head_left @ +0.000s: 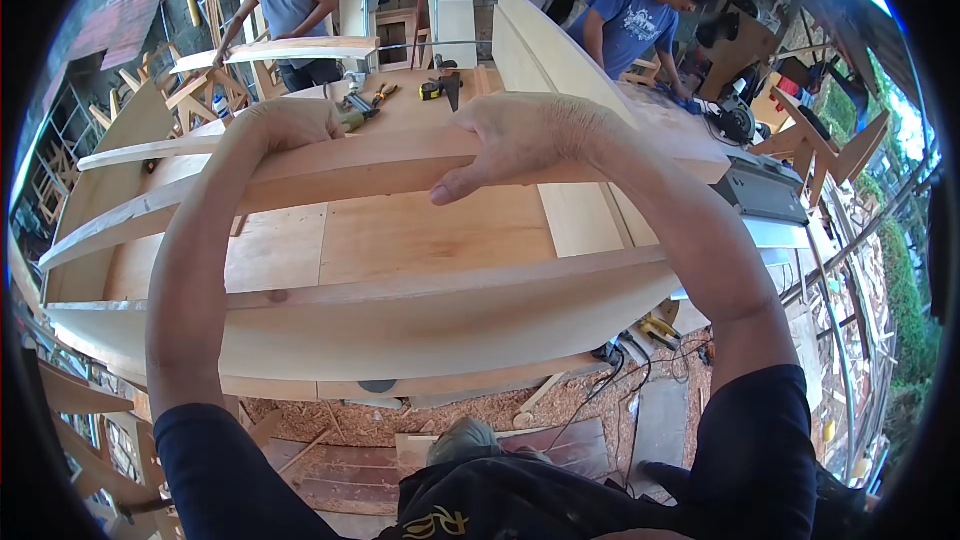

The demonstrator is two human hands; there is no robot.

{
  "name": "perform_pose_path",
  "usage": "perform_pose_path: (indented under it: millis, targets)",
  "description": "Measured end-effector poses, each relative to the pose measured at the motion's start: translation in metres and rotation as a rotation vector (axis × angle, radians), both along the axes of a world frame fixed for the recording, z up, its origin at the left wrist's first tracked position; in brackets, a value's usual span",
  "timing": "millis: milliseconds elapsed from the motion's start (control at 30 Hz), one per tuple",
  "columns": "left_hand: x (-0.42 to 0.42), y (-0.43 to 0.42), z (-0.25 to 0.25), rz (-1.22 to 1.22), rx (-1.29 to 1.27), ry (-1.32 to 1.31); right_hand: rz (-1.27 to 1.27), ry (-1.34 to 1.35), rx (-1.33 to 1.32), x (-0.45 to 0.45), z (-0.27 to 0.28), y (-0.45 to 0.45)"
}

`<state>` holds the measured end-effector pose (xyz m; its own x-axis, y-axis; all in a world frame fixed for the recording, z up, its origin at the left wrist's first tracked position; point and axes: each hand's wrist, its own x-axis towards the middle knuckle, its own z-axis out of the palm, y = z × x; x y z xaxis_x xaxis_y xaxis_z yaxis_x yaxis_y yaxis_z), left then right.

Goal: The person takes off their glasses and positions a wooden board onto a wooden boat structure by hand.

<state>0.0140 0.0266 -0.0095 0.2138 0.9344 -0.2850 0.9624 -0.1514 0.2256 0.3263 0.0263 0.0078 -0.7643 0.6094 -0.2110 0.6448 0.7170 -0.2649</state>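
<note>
Right hand (525, 130) gripping curved beam (375, 168), thumb down its near face. Left hand (300, 122) at the beam's far side, open or closed: can't tell. Step looks like two-handed steadying or positioning of the beam, which lies across the middle of the work. Any shift would call for an even hold, as it's long. Nearer than the beam: curved side panel (440, 330). Beyond it: pliers (385, 93), tape measure (430, 90); farther, a person in a blue shirt (632, 35). Right fingers mostly hidden behind the beam, left fingertips too; the beam's underside contact can't be made out.
</note>
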Motion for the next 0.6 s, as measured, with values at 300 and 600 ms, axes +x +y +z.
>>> perform_pose_path:
  millis: [300, 600]
  targets:
    - [0.003, -0.005, 0.008, 0.035, -0.053, 0.031, 0.051, 0.073, 0.04, 0.007, 0.011, -0.015]
    - [0.006, -0.018, 0.001, 0.021, 0.095, 0.072, 0.073, 0.077, 0.053, 0.009, 0.012, -0.017]
